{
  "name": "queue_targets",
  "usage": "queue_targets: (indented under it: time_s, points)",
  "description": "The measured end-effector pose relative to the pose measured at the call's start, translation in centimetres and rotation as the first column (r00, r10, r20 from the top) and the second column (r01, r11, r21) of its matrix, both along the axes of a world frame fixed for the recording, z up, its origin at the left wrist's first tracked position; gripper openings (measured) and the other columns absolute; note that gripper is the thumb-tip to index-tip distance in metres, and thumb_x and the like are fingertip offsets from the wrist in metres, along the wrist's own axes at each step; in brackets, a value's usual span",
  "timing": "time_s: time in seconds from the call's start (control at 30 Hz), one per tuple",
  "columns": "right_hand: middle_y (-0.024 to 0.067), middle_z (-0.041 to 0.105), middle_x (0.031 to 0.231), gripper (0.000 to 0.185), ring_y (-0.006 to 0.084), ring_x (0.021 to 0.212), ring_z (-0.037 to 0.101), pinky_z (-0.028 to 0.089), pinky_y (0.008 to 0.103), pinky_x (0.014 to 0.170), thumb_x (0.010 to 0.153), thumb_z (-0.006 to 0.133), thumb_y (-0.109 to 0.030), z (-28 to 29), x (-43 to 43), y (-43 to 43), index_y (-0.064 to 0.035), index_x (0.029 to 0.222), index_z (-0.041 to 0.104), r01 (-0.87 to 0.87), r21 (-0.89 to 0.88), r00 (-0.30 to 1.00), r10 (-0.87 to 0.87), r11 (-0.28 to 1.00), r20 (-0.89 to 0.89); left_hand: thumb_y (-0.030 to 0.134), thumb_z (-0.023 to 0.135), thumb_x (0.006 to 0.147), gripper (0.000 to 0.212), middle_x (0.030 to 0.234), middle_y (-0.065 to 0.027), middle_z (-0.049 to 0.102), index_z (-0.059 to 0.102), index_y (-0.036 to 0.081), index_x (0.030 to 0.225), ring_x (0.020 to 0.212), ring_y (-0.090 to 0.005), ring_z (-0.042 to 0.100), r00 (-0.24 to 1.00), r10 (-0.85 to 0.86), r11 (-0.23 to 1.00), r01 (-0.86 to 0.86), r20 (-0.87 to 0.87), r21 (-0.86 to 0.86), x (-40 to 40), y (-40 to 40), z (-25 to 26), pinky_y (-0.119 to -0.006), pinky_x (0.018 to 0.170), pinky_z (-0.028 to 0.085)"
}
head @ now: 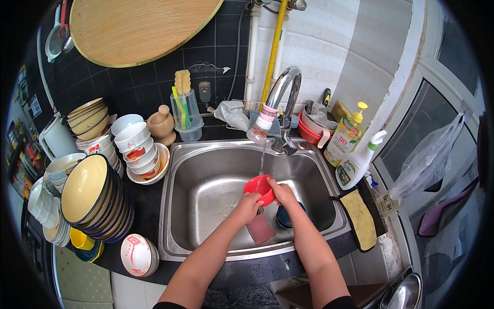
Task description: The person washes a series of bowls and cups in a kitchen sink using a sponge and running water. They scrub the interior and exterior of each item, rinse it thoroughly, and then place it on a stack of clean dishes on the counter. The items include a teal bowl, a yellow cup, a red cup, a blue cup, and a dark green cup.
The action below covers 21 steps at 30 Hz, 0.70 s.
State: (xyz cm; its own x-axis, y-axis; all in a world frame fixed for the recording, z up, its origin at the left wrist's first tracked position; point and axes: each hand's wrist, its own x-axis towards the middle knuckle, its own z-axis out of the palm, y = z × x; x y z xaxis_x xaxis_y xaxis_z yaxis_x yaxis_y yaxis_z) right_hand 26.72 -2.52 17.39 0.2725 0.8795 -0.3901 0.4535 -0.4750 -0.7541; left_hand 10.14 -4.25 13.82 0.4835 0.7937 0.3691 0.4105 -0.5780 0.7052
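Note:
Both hands grip a small red bowl (pixel 257 187) over the stainless steel sink (pixel 200 193). My left hand (pixel 247 208) holds its near left rim, and my right hand (pixel 282 192) has the right side. Water runs from the chrome gooseneck faucet (pixel 294 83), through a pink and white filter nozzle (pixel 264 119), into the tilted bowl. Below my hands, a pink cloth (pixel 261 230) lies on the sink floor. A dark blue bowl (pixel 285 217) sits in the sink, partly covered by my right forearm.
Left of the sink stand stacked enamel bowls (pixel 85 189), white bowls (pixel 133 137), a small bowl stack (pixel 137 255) and a wooden mortar (pixel 161 125). On the right are a dish soap bottle (pixel 343 141), a white spray bottle (pixel 357 164) and a yellow cloth (pixel 359 220) over the counter edge.

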Motion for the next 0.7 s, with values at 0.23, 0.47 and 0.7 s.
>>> queue_targets:
  time_s: [0.23,0.47,0.7]
  points:
    - [0.0146,0.062,0.068,0.065,0.0265,0.071,0.062,0.046,0.0359,0.071,0.079,0.041,-0.061,0.0,-0.4,-0.1,-0.0002,0.078,0.065,-0.011,0.170,0.961,-0.037,0.985,0.273,0.016,0.054,0.085,0.015,0.087,-0.0054,0.061,0.058,0.004,0.091,0.080,-0.0144,0.057,0.858,0.260,0.765,0.097,0.443,-0.637,-0.6,0.8,0.0,-0.028,0.071,0.044]
    - [0.0179,0.062,0.073,0.053,0.0286,0.079,0.061,0.045,0.0380,0.073,0.084,0.044,-0.050,0.7,-1.1,-0.6,-0.0021,0.082,0.066,0.054,0.356,0.929,-0.178,0.933,0.325,0.022,0.050,0.087,0.025,0.099,-0.0069,0.060,0.053,0.006,0.106,0.089,-0.0167,0.058,0.716,0.428,0.586,0.245,0.552,-0.773,-0.9,0.4,1.7,-0.032,0.075,0.047]
    - [0.0103,0.064,0.088,0.035,0.0188,0.080,0.062,0.049,0.0301,0.062,0.089,0.047,-0.031,-3.0,-0.3,1.3,-0.0008,0.097,0.061,0.022,0.390,0.986,0.046,0.921,-0.162,0.024,0.044,0.090,0.037,0.116,-0.0169,0.051,0.038,0.002,0.120,0.105,-0.0311,0.053,0.361,0.543,0.507,0.579,0.758,-0.639,-1.7,1.0,1.4,-0.050,0.084,0.045]
